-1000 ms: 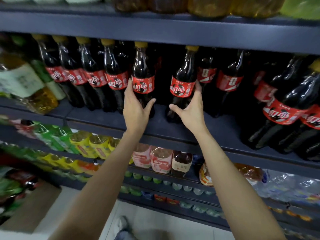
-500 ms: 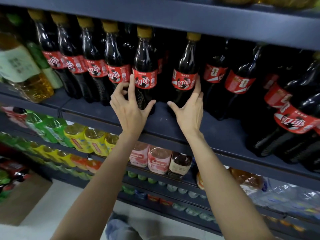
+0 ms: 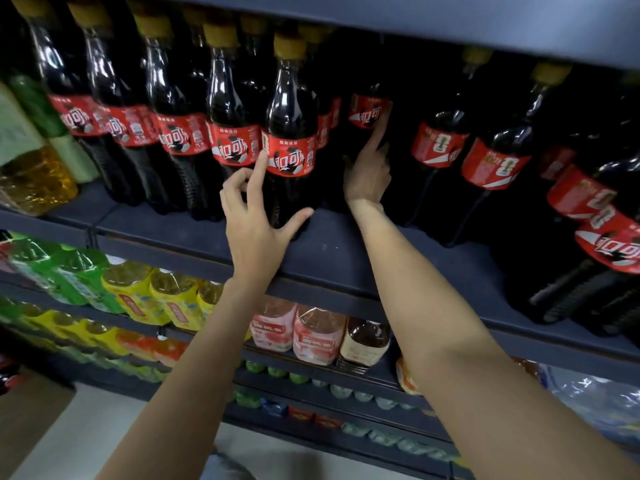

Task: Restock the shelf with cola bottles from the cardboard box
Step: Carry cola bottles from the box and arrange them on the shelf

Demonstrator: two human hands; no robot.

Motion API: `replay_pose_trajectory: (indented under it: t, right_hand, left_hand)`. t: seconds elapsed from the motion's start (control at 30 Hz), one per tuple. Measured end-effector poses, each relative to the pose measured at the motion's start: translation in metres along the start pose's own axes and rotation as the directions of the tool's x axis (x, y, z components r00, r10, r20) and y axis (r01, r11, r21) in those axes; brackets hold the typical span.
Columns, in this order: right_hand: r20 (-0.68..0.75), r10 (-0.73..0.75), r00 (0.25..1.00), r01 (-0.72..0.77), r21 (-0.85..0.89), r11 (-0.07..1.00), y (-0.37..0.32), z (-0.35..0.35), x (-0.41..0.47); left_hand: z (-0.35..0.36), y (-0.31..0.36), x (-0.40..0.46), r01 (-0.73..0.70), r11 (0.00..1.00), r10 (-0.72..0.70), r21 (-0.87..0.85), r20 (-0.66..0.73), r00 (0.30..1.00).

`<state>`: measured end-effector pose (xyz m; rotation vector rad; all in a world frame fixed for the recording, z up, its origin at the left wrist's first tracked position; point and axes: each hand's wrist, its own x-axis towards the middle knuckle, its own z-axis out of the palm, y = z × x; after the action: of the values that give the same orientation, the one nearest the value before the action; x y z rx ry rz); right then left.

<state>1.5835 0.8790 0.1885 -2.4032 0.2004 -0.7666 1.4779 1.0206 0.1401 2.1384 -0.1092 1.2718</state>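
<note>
A row of cola bottles with red labels and yellow caps stands on the dark blue shelf [image 3: 332, 251]. My left hand [image 3: 256, 216] rests in front of the front cola bottle [image 3: 291, 150], with the index fingertip on its label and the thumb spread by its base, not gripping. My right hand [image 3: 367, 171] reaches deeper into the shelf. Its fingertips touch the label of a cola bottle set further back [image 3: 367, 110] in the dark gap. A brown cardboard box [image 3: 31, 420] shows at the lower left on the floor.
Larger cola bottles [image 3: 495, 164] fill the shelf's right side, some leaning. Yellow and green drinks [image 3: 38, 178] stand at the far left. Lower shelves hold green, yellow and pink bottle packs [image 3: 311, 337]. The upper shelf board [image 3: 415, 19] hangs just above the caps.
My right hand has pushed its bottle deeper into the shelf and followed it in. My left hand has loosened to fingertip contact. The view has moved closer.
</note>
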Motion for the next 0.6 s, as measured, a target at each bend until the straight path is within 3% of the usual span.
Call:
replay_pose_trajectory:
  t: [0.3,0.43,0.5,0.6]
  right_hand:
    - [-0.019,-0.019,1.000,0.019,-0.004,1.000,0.002,0.018,0.024]
    - [0.093,-0.016,0.996,0.013,0.032,0.999,0.003,0.008,0.021]
    - [0.123,-0.059,0.991,0.056,0.030,0.998,0.001,-0.007,0.010]
    - [0.005,-0.236,0.972,0.234,0.120,0.965,0.007,-0.042,-0.024]
  left_hand:
    - [-0.010,-0.010,-0.004,-0.047,0.999,0.047,0.002,0.079,0.996]
    - [-0.013,0.001,-0.006,-0.050,0.999,0.050,-0.015,0.047,0.998]
    - [-0.015,0.013,-0.007,-0.086,0.994,0.086,-0.071,-0.010,0.996]
    - [-0.013,0.041,-0.007,-0.193,0.953,0.182,-0.235,-0.066,0.981]
